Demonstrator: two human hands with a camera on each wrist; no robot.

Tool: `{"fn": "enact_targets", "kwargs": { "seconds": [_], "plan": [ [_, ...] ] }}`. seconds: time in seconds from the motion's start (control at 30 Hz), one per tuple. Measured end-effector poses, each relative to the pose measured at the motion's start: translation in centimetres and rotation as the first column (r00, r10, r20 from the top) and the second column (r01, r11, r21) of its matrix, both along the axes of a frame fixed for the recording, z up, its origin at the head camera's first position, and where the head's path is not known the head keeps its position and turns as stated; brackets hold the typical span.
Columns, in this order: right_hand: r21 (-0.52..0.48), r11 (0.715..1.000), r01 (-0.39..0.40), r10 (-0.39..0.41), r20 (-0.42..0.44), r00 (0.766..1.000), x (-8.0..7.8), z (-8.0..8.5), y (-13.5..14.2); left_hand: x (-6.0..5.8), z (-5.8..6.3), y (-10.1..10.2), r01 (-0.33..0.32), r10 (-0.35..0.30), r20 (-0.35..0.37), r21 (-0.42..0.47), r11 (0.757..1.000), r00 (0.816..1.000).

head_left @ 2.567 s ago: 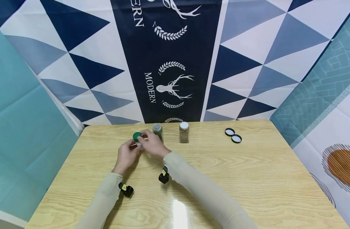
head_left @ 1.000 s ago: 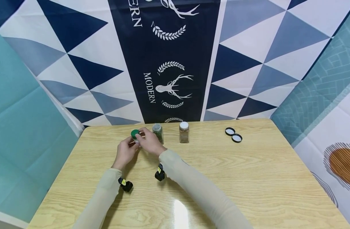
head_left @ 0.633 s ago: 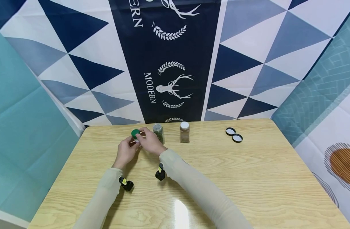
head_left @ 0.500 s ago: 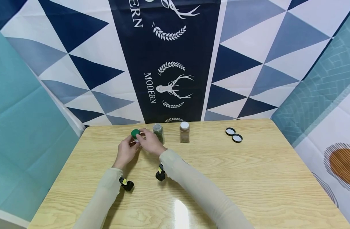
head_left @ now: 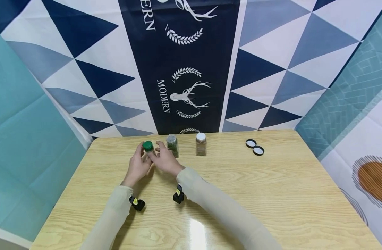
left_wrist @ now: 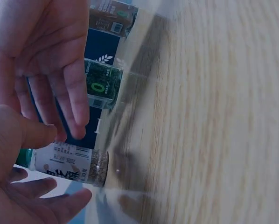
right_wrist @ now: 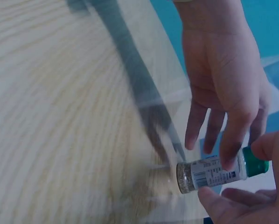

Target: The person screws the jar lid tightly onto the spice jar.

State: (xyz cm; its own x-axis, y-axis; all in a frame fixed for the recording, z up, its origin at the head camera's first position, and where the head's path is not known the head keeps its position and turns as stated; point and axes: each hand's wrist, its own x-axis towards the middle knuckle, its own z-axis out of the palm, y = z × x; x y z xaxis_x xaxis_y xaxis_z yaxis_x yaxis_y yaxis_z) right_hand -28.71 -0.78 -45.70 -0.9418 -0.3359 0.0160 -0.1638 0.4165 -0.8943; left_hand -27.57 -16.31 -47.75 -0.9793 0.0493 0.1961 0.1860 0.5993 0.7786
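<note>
A glass spice jar [head_left: 148,147] with a green cap stands upright at the back left of the table; small tan grains show through its base in the left wrist view. My left hand [head_left: 138,165] is beside it on the left, fingers loosely extended, thumb overlapping the label in the right wrist view. To the right, my right hand [head_left: 166,160] has its fingers spread apart, thumb in front of the jar. The green cap [right_wrist: 255,161] sits on the neck. Close behind the right hand is a jar of green flakes [head_left: 172,146] with a grey top.
A jar of brown powder [head_left: 201,144] with a white top stands further right along the back edge. Two black-rimmed round pieces [head_left: 254,147] lie side by side at the back right. A patterned cloth wall [head_left: 187,104] rises behind the wooden table [head_left: 228,194].
Earlier my right fingers were on the green cap while the left hand held the jar. Now the fingers of both hands have spread away, and the right hand has drawn slightly back.
</note>
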Motion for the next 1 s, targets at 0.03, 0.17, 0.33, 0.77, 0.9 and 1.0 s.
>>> {"fn": "enact_targets", "kwargs": {
  "seconds": [0.03, 0.17, 0.33, 0.77, 0.9, 1.0],
  "plan": [
    [0.005, 1.0, 0.0, 0.0, 0.001, 1.0, 0.2, 0.0, 0.2, 0.2, 0.1, 0.0, -0.001, 0.001, -0.004, -0.011, 1.0, 1.0],
    [0.028, 1.0, -0.009, 0.009, 0.009, 1.0, 1.1, 0.0, 1.1, 1.0, 0.7, -0.1, -0.016, 0.015, -0.034, -0.034, 0.999, 0.999],
    [0.021, 0.999, -0.036, 0.035, 0.029, 0.999, 2.4, -0.2, 2.7, 2.2, 1.3, -0.5, -0.06, 0.057, -0.076, -0.044, 0.997, 0.995],
    [-0.034, 0.997, -0.075, 0.077, 0.059, 0.995, 5.0, -0.3, 6.3, 4.9, 3.0, 0.1, -0.036, 0.024, -0.113, -0.112, 0.993, 0.993],
    [-0.02, 0.996, -0.082, 0.083, 0.057, 0.995, 5.6, -0.1, 7.5, 5.4, 3.6, 0.8, -0.021, 0.004, -0.138, -0.12, 0.993, 0.99],
    [-0.011, 0.997, -0.081, 0.081, 0.053, 0.995, 5.8, 0.1, 8.3, 5.8, 4.1, 1.3, 0.002, -0.021, -0.149, -0.122, 0.993, 0.989]
  ]
}}
